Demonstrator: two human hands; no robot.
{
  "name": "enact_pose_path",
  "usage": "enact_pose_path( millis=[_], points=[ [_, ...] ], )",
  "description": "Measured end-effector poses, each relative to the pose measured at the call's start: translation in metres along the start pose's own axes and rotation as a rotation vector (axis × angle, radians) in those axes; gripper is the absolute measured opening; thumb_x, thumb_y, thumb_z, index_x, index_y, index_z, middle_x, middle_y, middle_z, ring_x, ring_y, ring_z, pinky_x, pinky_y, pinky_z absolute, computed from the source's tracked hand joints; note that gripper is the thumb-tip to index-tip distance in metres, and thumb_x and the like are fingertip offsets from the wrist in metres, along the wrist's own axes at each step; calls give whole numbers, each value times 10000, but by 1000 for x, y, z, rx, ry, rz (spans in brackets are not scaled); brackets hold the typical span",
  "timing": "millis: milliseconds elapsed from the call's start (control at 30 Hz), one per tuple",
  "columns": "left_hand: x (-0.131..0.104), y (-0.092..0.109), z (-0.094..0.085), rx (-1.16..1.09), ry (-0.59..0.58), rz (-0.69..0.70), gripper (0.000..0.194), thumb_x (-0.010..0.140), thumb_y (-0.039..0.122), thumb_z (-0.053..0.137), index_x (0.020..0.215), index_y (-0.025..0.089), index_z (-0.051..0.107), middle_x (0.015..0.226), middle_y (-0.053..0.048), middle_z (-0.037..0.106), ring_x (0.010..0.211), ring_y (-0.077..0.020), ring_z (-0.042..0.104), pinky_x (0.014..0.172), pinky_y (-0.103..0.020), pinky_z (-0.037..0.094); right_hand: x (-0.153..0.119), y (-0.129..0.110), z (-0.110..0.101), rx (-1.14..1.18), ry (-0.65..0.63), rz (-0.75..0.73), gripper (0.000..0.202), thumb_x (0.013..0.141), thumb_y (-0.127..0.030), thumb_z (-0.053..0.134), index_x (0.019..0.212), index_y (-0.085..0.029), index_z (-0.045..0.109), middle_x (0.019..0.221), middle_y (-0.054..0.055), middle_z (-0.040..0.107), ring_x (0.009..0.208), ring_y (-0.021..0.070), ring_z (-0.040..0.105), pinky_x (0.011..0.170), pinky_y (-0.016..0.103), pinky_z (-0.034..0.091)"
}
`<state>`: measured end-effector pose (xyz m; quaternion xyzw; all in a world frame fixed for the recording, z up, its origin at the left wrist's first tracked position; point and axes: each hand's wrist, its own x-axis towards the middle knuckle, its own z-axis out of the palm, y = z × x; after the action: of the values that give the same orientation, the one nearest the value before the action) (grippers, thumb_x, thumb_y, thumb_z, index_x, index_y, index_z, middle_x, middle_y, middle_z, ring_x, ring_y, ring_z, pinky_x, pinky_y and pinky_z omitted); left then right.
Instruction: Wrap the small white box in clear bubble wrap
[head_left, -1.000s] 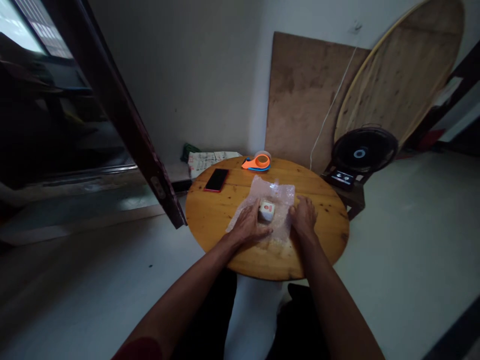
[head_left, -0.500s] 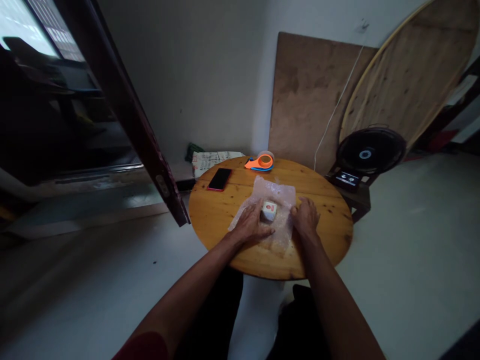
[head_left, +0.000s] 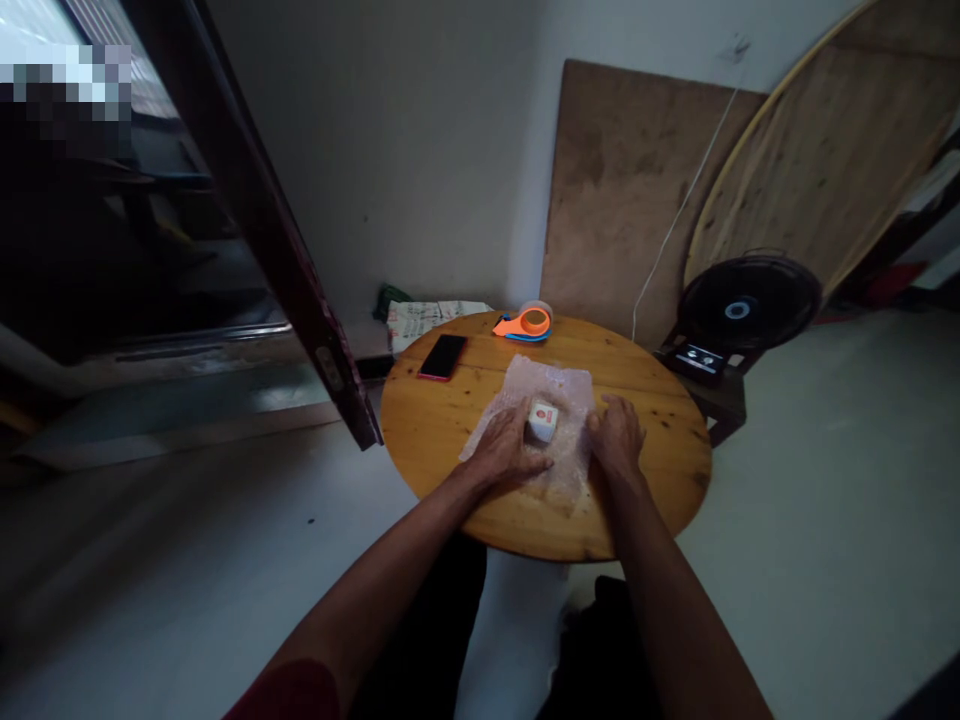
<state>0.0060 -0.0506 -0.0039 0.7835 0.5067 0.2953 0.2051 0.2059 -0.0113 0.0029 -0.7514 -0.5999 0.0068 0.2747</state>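
A small white box with a red print (head_left: 543,421) rests on a sheet of bubble wrap (head_left: 555,378) spread over the round wooden table. My left hand (head_left: 504,450) lies on the wrap with thumb and fingers apart; its fingers are against or very close to the box's left side, and the thumb stretches along the near side. At the sheet's right edge is my right hand (head_left: 618,440), its fingers loosely bent and apart, with the thumb side at the wrap's border. Its fingertips are partly hard to make out.
An orange and blue tape dispenser (head_left: 527,323) stands at the table's far edge. To its left lies a phone (head_left: 443,357) with a dark screen. A dark round fan-like device (head_left: 739,310) is beyond the table's right side. A dark door frame (head_left: 300,290) rises on the left.
The view has shifted slightly. Both hands, the box and the bubble wrap keep nearly the same places relative to one another.
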Motion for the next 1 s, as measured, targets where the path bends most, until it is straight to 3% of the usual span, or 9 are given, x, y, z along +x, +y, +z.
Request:
enact_pose_path(
  millis=[167,1000],
  points=[
    [-1,1,-1,-6,-4,-19,1066,645,443,750,1496,170,168,1446,-149,419,1335,-338,391,1093,-461,346,1,2,1,-18,-8,-9,424,832,-239,454,1236,-152,547,1284,138,549,1160,267,505,922,379,362],
    [-2,-3,1,6,-10,-20,1066,650,468,731,1500,152,171,1452,-155,412,1339,-342,383,1112,-436,327,3,2,2,-31,-20,-21,391,847,-228,446,1208,-141,566,1276,129,556,1174,268,509,935,395,373]
  ],
)
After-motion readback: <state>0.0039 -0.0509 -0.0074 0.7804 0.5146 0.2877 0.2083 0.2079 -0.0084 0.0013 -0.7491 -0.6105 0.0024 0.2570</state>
